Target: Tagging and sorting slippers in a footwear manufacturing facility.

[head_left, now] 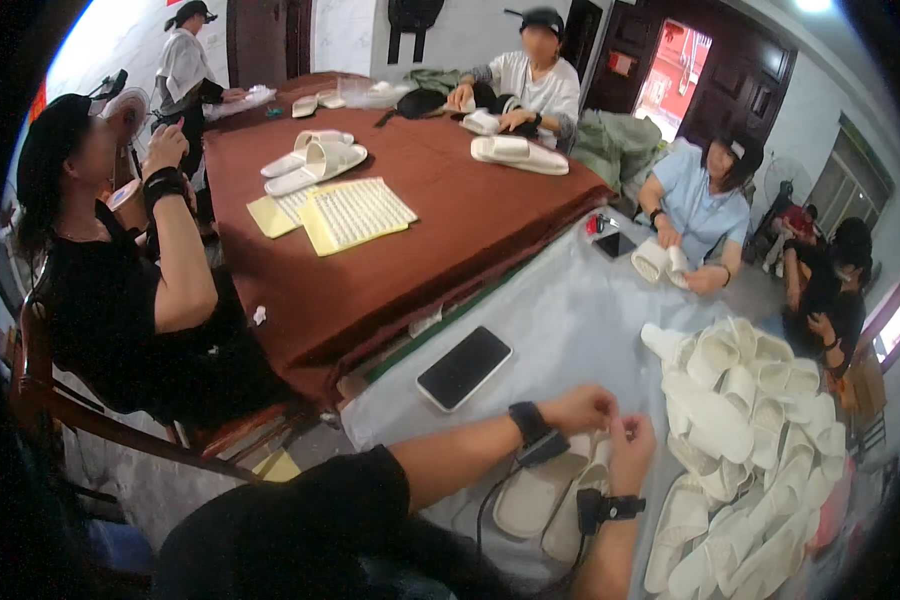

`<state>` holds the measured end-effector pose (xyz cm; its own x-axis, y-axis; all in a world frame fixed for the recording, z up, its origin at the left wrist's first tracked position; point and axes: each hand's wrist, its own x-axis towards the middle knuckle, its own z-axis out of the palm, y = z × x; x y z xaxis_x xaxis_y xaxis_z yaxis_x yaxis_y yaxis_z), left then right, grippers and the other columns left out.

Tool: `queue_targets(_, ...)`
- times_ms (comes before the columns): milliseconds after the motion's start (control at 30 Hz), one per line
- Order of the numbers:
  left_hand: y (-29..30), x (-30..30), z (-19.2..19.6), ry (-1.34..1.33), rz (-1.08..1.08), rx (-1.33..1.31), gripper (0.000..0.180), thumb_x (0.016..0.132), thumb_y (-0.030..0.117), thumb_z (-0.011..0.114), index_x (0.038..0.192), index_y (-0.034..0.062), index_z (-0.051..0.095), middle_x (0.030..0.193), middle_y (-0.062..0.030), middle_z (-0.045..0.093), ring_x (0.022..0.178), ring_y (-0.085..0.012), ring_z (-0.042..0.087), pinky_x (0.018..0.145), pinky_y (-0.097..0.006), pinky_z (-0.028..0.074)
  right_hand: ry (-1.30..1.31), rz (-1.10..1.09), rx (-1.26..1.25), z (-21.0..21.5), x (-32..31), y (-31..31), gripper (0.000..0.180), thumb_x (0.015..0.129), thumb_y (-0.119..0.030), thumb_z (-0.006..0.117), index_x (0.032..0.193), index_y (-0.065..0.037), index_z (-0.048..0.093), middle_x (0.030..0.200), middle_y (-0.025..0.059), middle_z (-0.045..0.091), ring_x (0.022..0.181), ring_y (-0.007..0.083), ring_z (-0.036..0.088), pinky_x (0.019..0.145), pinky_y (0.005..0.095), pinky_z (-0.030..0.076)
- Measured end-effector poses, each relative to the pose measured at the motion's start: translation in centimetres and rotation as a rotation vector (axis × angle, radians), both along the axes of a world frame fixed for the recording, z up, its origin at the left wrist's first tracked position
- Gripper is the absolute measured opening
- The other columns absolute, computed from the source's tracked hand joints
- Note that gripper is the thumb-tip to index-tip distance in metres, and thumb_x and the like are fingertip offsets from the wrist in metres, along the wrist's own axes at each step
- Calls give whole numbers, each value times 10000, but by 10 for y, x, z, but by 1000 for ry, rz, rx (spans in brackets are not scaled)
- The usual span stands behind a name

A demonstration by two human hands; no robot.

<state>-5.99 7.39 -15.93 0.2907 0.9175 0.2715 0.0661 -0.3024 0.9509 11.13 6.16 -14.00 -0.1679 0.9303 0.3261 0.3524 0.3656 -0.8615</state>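
My left hand (582,409) and my right hand (630,448) meet at their fingertips, both closed in a pinch. Whatever lies between the fingers is too small to make out. Right below them, a cream slipper (530,494) rests on the grey-covered table, with a second cream slipper (564,525) beside it. My wrists and the right forearm partly cover this pair. Close to my right hand, a large heap of cream slippers (712,415) is piled on the table's right side.
A phone (465,369) lies left of my hands. Across the brown-covered table (300,270) are yellow-edged sheets (358,215), a slipper pair (315,165) and another pair (520,154). Several people sit or stand around; a person in light blue (702,200) handles slippers (660,262).
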Motion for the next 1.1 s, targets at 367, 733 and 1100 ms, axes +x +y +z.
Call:
queue_targets(367,-15,6,17,8,15,-42,89,828,52,714,883,1,667,759,8,639,708,-77,551,670,-256,475,79,21,-33,1,6,-9,98,856,-68,636,833,-7,563,751,38,575,676,107,496,621,270,414)
queue_targets(733,-11,3,10,13,-9,-27,93,832,77,717,868,8,665,747,16,634,709,-71,532,670,-251,462,236,21,-85,4,7,-10,107,857,-55,646,823,-9,555,741,7,540,678,88,478,621,251,409)
queue_targets(1100,-12,3,9,40,26,-7,101,764,33,703,837,-15,652,716,-47,649,693,-110,567,661,-293,471,145,65,-52,3,6,-10,105,848,-56,654,829,-5,564,745,17,564,672,100,502,625,253,422)
